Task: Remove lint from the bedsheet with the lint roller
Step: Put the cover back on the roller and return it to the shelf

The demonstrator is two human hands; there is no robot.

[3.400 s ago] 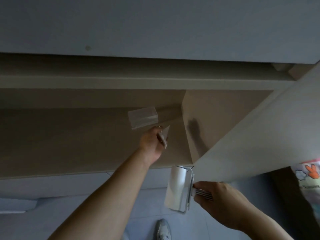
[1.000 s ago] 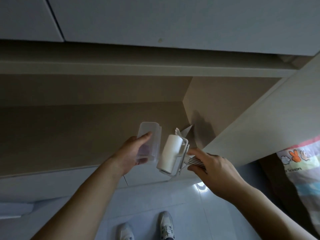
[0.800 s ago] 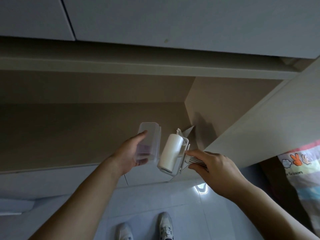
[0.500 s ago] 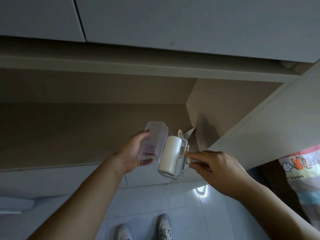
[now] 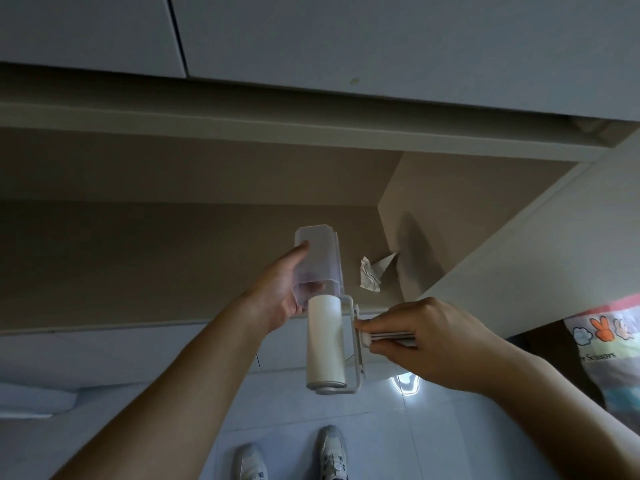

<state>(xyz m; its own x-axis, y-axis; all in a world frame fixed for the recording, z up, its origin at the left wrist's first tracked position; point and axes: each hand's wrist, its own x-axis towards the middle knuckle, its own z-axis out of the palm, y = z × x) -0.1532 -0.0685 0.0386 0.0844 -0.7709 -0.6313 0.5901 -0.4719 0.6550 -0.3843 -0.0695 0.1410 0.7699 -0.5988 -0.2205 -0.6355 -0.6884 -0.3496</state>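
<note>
Pinching the handle of the lint roller (image 5: 325, 341), right hand (image 5: 433, 344) curls round it; left hand (image 5: 280, 299) grips the clear cover (image 5: 318, 258). Roller, half a second ago beside the cover, now lines up at its near mouth, before the shelf (image 5: 138, 265).

What looks like crumpled paper (image 5: 369, 280) lies on the shelf (image 5: 138, 265) near its corner; two shoes (image 5: 332, 453) below.

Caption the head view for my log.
Left hand holds a clear cover at the far end of the lint roller; right hand grips its handle.
</note>
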